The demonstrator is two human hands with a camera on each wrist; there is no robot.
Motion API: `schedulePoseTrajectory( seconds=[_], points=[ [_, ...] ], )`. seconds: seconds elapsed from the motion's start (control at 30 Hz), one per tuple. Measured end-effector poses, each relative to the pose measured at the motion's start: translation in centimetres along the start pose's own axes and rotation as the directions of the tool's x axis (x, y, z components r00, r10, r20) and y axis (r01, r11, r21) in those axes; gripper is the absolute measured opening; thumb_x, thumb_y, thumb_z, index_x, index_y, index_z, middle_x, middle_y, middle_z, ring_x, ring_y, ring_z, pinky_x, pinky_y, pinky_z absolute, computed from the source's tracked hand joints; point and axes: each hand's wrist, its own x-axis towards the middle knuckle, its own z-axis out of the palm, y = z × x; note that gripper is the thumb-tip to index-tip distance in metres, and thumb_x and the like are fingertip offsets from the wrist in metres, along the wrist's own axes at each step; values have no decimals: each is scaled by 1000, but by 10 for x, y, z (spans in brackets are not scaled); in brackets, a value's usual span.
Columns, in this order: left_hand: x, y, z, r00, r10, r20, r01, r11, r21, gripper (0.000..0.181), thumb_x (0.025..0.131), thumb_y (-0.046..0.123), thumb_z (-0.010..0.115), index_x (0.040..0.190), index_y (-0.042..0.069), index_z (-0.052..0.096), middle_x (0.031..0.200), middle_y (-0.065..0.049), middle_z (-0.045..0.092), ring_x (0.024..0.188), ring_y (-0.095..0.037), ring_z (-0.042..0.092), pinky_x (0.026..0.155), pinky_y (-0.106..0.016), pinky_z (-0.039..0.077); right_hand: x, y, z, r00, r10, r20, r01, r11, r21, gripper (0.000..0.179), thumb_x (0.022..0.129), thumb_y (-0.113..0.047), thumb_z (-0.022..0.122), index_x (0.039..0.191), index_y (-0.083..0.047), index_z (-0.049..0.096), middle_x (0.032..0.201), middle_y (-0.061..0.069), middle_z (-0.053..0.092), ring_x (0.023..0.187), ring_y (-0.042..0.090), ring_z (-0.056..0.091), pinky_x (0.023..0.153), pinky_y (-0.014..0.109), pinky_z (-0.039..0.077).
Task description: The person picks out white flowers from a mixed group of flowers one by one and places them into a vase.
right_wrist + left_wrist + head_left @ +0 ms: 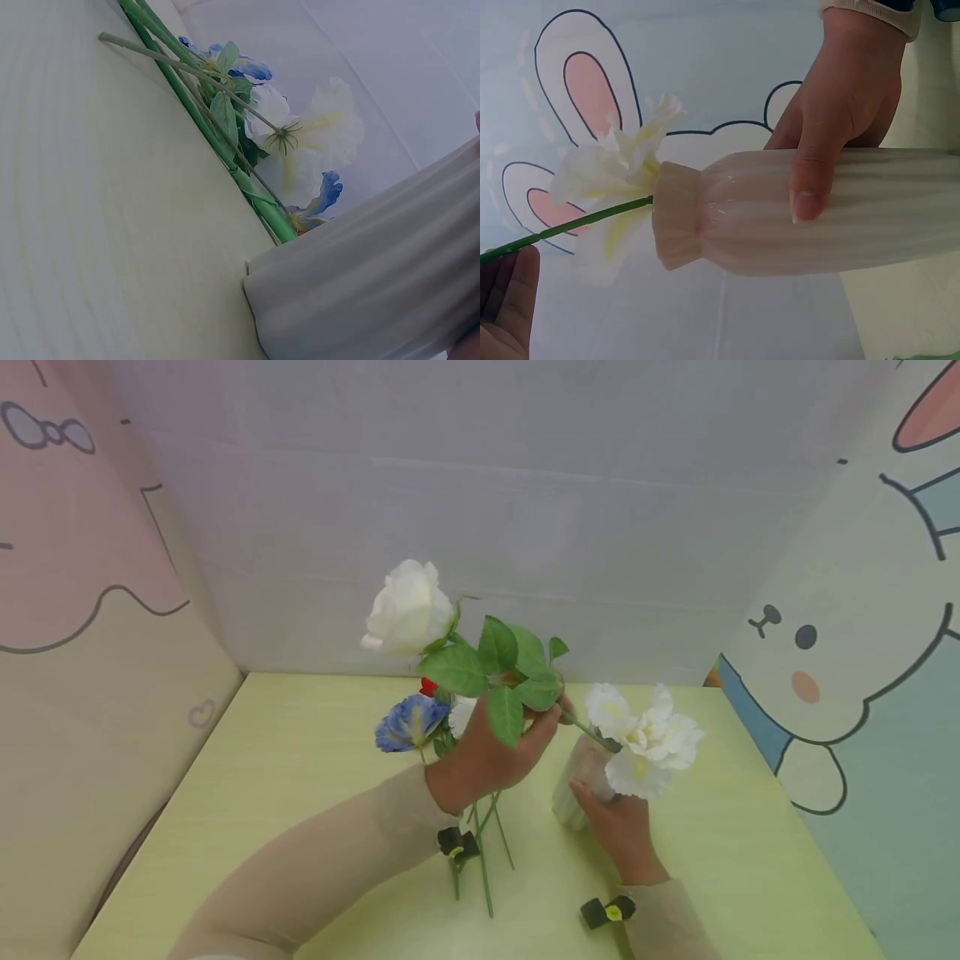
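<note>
My left hand [491, 752] holds the green stem [585, 221] of a white rose [408, 610], its leaves [517, 664] partly over my fingers. The bloom points up and left, while the stem slants down to the mouth of a ribbed white vase [840, 210]. Whether its tip is inside the rim cannot be told. My right hand [622, 831] grips the vase, with the thumb across its side in the left wrist view. A white ruffled flower [648, 739] stands at the vase's mouth. The vase is tilted in the head view.
Several loose flowers lie on the pale yellow table [300, 760] behind and below my left forearm, among them a blue flower [411, 724] and a red one [428, 687]. Their green stems [482, 860] point toward me. A pale wall [487, 527] stands behind, with cartoon-printed panels at both sides.
</note>
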Motion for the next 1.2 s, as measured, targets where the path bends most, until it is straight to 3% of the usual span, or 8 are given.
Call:
schedulePoseTrajectory(
  seconds=[0.27, 0.57, 0.67, 0.73, 0.8, 0.97, 1.1, 1.2],
  points=[
    [-7, -24, 10, 996, 82, 37, -88, 970, 228, 13, 99, -3, 59, 99, 3, 70, 97, -4, 71, 91, -9, 66, 80, -20, 54, 6, 31, 0, 1000, -22, 0, 22, 1000, 12, 81, 83, -9, 87, 150, -9, 41, 140, 5, 54, 131, 16, 48, 112, 21, 33],
    [-8, -40, 25, 965, 219, 142, -257, 895, 365, 12, 99, -1, 58, 103, 3, 68, 101, -6, 70, 95, -14, 66, 90, -18, 49, 2, 14, 1, 999, -44, 4, 43, 998, 43, 73, 85, 0, 82, 146, 0, 44, 134, 10, 56, 122, 12, 52, 106, 16, 37],
    [-9, -42, 29, 965, 224, 137, -260, 879, 399, 13, 97, 2, 57, 103, 5, 68, 101, -5, 71, 96, -14, 65, 92, -20, 49, 0, 1, 0, 998, -58, 17, 57, 996, 68, 68, 86, 1, 81, 144, 2, 46, 134, 12, 58, 123, 11, 53, 104, 17, 39],
    [-9, -43, 32, 973, 201, 117, -232, 887, 399, 13, 97, 5, 56, 102, 7, 68, 101, -3, 70, 96, -11, 65, 91, -20, 49, -1, -2, -1, 997, -68, 24, 66, 995, 75, 68, 86, 2, 81, 145, 1, 47, 135, 11, 57, 125, 10, 53, 105, 17, 39],
    [-9, -43, 34, 981, 169, 94, -191, 918, 348, 13, 97, 5, 55, 101, 7, 67, 100, -4, 68, 96, -10, 65, 89, -19, 50, 0, 4, 0, 998, -63, 24, 61, 996, 69, 71, 85, 2, 81, 147, -3, 46, 139, 8, 56, 128, 9, 50, 108, 18, 37],
    [-8, -42, 41, 990, 105, 94, -129, 939, 318, 10, 100, 7, 55, 104, 7, 64, 101, -4, 68, 94, -11, 68, 86, -20, 52, 3, 26, 0, 998, -52, 17, 52, 998, 37, 77, 85, 0, 81, 152, -9, 43, 144, 2, 53, 134, 9, 45, 111, 19, 32],
    [-9, -42, 45, 991, 84, 104, -115, 935, 335, 9, 100, 6, 54, 106, 6, 60, 96, -4, 65, 88, -10, 64, 81, -18, 51, 3, 31, -1, 997, -74, 16, 74, 996, 40, 70, 86, -3, 80, 148, -11, 47, 140, -1, 55, 130, 12, 48, 108, 19, 35],
    [-11, -45, 49, 987, 127, 102, -157, 911, 382, 6, 100, 5, 54, 106, 5, 56, 86, -4, 65, 67, -8, 57, 63, -13, 45, 3, 31, 0, 998, -69, 10, 69, 996, 54, 66, 85, 0, 79, 143, -8, 49, 131, 1, 58, 120, 13, 54, 99, 19, 42]
  ],
)
